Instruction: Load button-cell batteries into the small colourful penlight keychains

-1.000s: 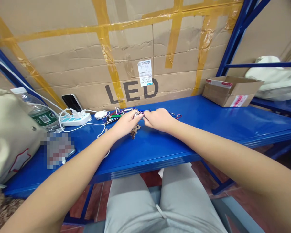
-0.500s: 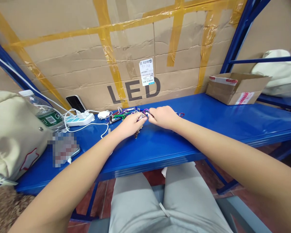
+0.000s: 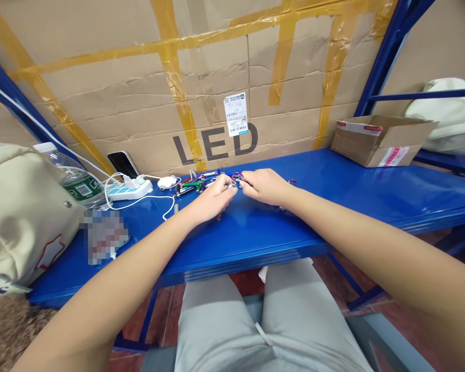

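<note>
My left hand (image 3: 213,199) is closed around a small silver metal piece (image 3: 232,183), with its fingertips facing my right hand. A brownish end (image 3: 218,216) shows below the left fingers. My right hand (image 3: 264,186) is pinched close beside it, its fingertips nearly meeting the left ones. What the right fingers grip is mostly hidden. A purple-pink ring (image 3: 236,175) shows at the right fingertips. Beneath the right wrist a small dark metallic bit (image 3: 282,208) peeks out. Left of the hands lies a pile of small, shiny coloured metal pieces (image 3: 196,183). A red loop (image 3: 292,182) lies behind the right wrist.
On the blue table (image 3: 352,194), an opened cardboard box (image 3: 356,144) stands at the right. At the left are a white power strip (image 3: 129,191) with cables, a plastic bottle (image 3: 81,181) and a cream bag (image 3: 19,206). A large taped carton (image 3: 139,103) rises behind.
The fingers of both hands have shifted slightly around the small pieces. A dark metallic bit now shows below the right wrist, and less of the brownish piece shows under my left hand.
</note>
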Demonstrator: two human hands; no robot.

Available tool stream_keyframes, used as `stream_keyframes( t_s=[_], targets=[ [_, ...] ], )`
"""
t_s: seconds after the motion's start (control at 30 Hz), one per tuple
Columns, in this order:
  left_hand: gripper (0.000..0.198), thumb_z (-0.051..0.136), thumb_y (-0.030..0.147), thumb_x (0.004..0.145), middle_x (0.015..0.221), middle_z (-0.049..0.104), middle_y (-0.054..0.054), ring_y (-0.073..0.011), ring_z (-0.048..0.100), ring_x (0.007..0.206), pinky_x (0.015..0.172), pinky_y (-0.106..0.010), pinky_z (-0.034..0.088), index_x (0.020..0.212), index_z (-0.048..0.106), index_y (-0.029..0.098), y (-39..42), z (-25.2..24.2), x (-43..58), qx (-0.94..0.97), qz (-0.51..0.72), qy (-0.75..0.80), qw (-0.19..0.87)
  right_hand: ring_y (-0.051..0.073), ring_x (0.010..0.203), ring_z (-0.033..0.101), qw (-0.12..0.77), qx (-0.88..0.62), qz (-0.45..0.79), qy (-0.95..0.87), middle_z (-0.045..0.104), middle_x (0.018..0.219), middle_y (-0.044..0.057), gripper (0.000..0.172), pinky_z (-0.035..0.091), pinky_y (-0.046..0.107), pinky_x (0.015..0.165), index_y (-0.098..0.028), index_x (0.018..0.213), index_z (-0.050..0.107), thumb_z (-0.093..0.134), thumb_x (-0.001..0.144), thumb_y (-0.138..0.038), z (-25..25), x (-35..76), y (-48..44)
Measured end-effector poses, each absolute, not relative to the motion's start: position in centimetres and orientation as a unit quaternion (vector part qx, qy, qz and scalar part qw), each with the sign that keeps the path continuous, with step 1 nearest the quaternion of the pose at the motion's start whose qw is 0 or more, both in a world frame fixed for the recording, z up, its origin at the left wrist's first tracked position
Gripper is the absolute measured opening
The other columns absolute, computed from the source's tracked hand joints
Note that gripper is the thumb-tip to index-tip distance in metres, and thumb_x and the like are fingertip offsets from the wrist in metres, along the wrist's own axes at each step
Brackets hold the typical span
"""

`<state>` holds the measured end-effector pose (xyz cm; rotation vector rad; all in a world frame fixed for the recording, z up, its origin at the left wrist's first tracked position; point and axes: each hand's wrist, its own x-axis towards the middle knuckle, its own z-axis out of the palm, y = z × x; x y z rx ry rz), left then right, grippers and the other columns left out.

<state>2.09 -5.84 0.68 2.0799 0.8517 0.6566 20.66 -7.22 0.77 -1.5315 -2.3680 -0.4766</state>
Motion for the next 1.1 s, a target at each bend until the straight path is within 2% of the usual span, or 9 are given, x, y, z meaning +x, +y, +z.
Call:
stream_keyframes(
  t_s=[0.13, 0.3, 0.5, 0.63, 0.73, 0.8, 0.87, 1.0, 1.1],
  targets=[
    [0.023, 0.042, 0.038, 0.095, 0.06, 0.042, 0.005, -0.0098, 0.04, 0.052, 0.05, -0.023, 0.034, 0.079, 0.04, 0.021, -5.7, 1.0, 1.8, 0.846, 0.268, 0.316, 0.337, 0.02, 0.068, 0.057, 0.15, -0.526, -0.149, -0.824, 0.069, 0.082, 0.01, 0.038, 0.019, 0.03, 0.056, -0.015, 0.091, 0.06, 0.031, 0.096, -0.039, 0.7, 20.8, -7.2],
    [0.03, 0.044, 0.044, 0.094, 0.062, 0.044, 0.004, -0.0101, 0.042, 0.054, 0.053, -0.023, 0.035, 0.083, 0.052, 0.018, -5.3, 1.2, 1.7, 0.869, 0.258, 0.297, 0.299, 0.02, 0.069, 0.057, 0.189, -0.528, -0.129, -0.818, 0.07, 0.085, 0.01, 0.039, 0.022, 0.029, 0.057, -0.015, 0.093, 0.06, 0.028, 0.097, -0.038, 0.9, 20.8, -7.2],
    [0.036, 0.044, 0.047, 0.094, 0.064, 0.048, 0.003, -0.0092, 0.044, 0.054, 0.053, -0.022, 0.037, 0.074, 0.05, 0.018, -5.4, 0.9, 1.7, 0.869, 0.245, 0.301, 0.307, 0.022, 0.072, 0.061, 0.134, -0.523, -0.168, -0.825, 0.071, 0.086, 0.012, 0.04, 0.019, 0.03, 0.057, -0.014, 0.097, 0.06, 0.029, 0.097, -0.038, 0.8, 20.7, -7.3],
    [0.034, 0.042, 0.044, 0.094, 0.063, 0.045, 0.003, -0.0083, 0.042, 0.052, 0.05, -0.021, 0.035, 0.072, 0.046, 0.018, -5.3, 0.7, 1.8, 0.845, 0.265, 0.303, 0.351, 0.024, 0.075, 0.063, 0.109, -0.53, -0.182, -0.821, 0.071, 0.088, 0.012, 0.038, 0.019, 0.031, 0.057, -0.014, 0.101, 0.06, 0.03, 0.097, -0.036, 0.7, 20.7, -7.4],
    [0.028, 0.044, 0.041, 0.094, 0.065, 0.046, 0.003, -0.008, 0.043, 0.053, 0.049, -0.02, 0.035, 0.081, 0.052, 0.018, -5.0, 0.9, 1.8, 0.839, 0.285, 0.303, 0.35, 0.024, 0.076, 0.063, 0.109, -0.53, -0.158, -0.826, 0.071, 0.09, 0.012, 0.036, 0.021, 0.03, 0.057, -0.014, 0.1, 0.059, 0.031, 0.097, -0.037, 0.7, 20.7, -7.3],
    [0.021, 0.05, 0.038, 0.092, 0.067, 0.049, 0.003, -0.0083, 0.046, 0.054, 0.049, -0.02, 0.036, 0.097, 0.055, 0.018, -4.6, 1.2, 1.6, 0.835, 0.293, 0.32, 0.338, 0.023, 0.076, 0.062, 0.13, -0.527, -0.118, -0.832, 0.07, 0.091, 0.012, 0.035, 0.023, 0.03, 0.057, -0.015, 0.098, 0.059, 0.032, 0.097, -0.038, 0.6, 20.7, -7.2],
    [0.025, 0.055, 0.035, 0.09, 0.067, 0.052, 0.003, -0.0083, 0.047, 0.053, 0.048, -0.019, 0.037, 0.11, 0.052, 0.019, -3.8, 1.6, 1.2, 0.81, 0.32, 0.363, 0.331, 0.021, 0.075, 0.061, 0.174, -0.526, -0.06, -0.83, 0.07, 0.092, 0.01, 0.033, 0.027, 0.028, 0.058, -0.017, 0.099, 0.057, 0.033, 0.097, -0.039, 0.6, 20.9, -6.9],
    [0.011, 0.05, 0.026, 0.091, 0.066, 0.05, 0.004, -0.0059, 0.043, 0.047, 0.042, -0.017, 0.032, 0.099, 0.05, 0.019, -1.6, 2.2, -0.5, 0.715, 0.413, 0.443, 0.349, 0.017, 0.073, 0.06, 0.236, -0.534, 0.042, -0.811, 0.07, 0.093, 0.007, 0.031, 0.034, 0.026, 0.06, -0.018, 0.112, 0.054, 0.039, 0.095, -0.039, 0.3, 22.1, -6.1],
    [0.021, 0.051, 0.011, 0.083, 0.067, 0.05, 0.004, -0.0053, 0.041, 0.045, 0.039, -0.017, 0.025, 0.103, 0.051, 0.019, -0.2, 2.2, -1.9, 0.632, 0.421, 0.507, 0.409, 0.017, 0.071, 0.06, 0.246, -0.549, 0.082, -0.794, 0.07, 0.091, 0.007, 0.034, 0.039, 0.027, 0.063, -0.018, 0.118, 0.053, 0.041, 0.094, -0.039, 0.2, 23.5, -5.5]
  ],
)
